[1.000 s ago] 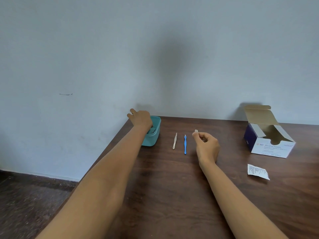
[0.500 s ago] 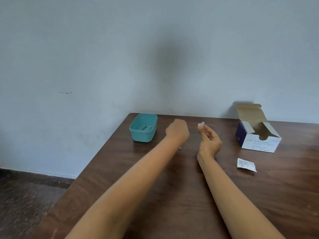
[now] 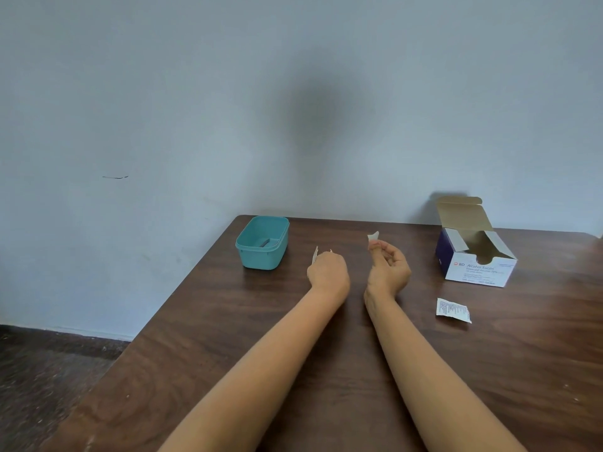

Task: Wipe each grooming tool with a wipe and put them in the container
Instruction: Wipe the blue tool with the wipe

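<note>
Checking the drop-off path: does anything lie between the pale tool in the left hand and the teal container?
Nothing visible: only bare table separates the pale tool in the left hand from the container.

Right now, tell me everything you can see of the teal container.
The teal container is a plastic-looking rectangular tub with rounded corners and a lipped rim, lidless and upright near the far left corner of the table. A slim grey item lies inside, too small to identify. Nothing else touches it.

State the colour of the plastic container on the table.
The rectangular plastic container is teal, clearest in the head view.
</note>
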